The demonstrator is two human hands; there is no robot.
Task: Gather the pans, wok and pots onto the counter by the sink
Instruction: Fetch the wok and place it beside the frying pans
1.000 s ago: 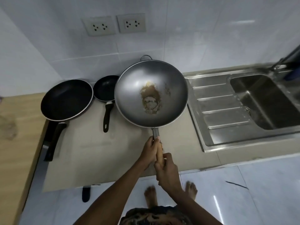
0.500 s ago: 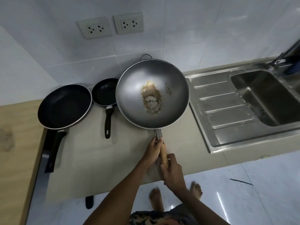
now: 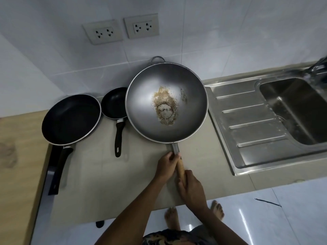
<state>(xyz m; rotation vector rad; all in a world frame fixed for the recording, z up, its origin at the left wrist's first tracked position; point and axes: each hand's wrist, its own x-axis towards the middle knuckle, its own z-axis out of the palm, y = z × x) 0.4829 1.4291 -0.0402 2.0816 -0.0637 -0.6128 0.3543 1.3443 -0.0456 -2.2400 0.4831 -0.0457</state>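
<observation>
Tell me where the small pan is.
In the head view, the small pan sits left of centre, between the large black pan and the wok.

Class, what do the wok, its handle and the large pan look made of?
The wok looks grey metal, probably steel: dull sheen. The wok handle, tan, matt, is likely wood. The large pan: dark coating, perhaps nonstick; pale metal rim.

We count two hands, left hand (image 3: 167,164) and right hand (image 3: 192,189), gripping one wok (image 3: 166,103) just beyond them. Left of the hands sit two frying pans, a large pan (image 3: 70,119) and a small pan (image 3: 114,103). To their right is one sink (image 3: 247,121); far beyond, two wall sockets (image 3: 102,33).
</observation>
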